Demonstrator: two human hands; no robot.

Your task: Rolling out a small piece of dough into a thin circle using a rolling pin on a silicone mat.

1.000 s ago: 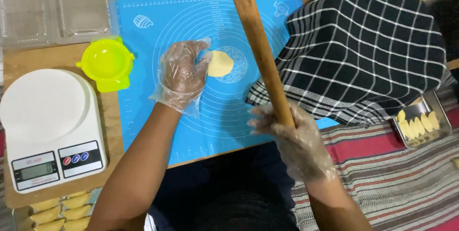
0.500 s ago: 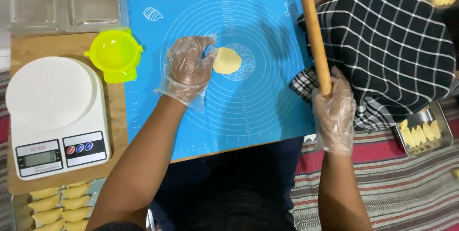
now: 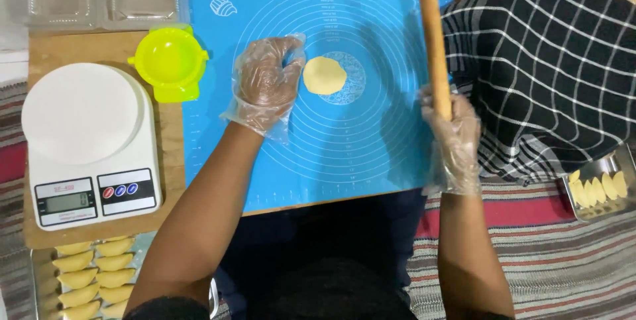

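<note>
Head view looks down on a blue baking mat (image 3: pixel 331 161) on a wooden table (image 3: pixel 86 48). At the mat's middle lies a flat round of yellow dough (image 3: pixel 324 75). The left hand (image 3: pixel 265 81), in a clear glove, rests on the mat with fingers curled loosely together, fingertips just at the dough's left edge. The right hand (image 3: pixel 452 136), also gloved, has its fingers wrapped around a wooden rolling pin (image 3: pixel 432 35) over the mat's right edge. A green dumpling press (image 3: pixel 169 61) and a white kitchen scale (image 3: pixel 89 144) sit toward the table's left edge.
</note>
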